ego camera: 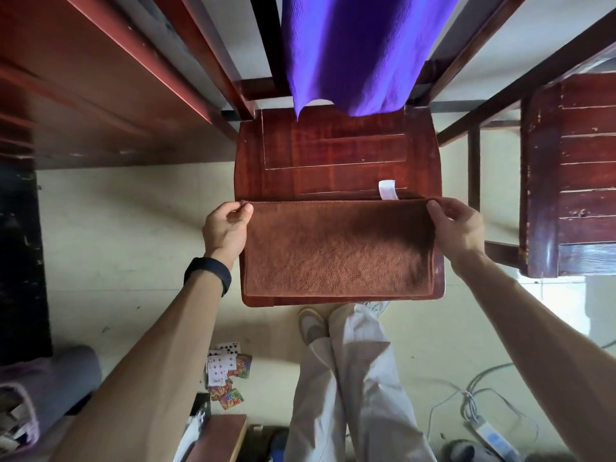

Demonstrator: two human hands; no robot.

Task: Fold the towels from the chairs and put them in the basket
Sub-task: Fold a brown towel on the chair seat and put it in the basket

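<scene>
Brown towel (336,251) is lying folded on the chair seat (333,155), its white tag (387,189) sticking out at the far edge. Left hand (225,228) and right hand (458,228) are each pinching a far corner. Purple towel (356,51) is hanging over the chair back.

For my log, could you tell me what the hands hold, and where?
The brown towel: the left hand pinches its far left corner, the right hand its far right corner.
</scene>
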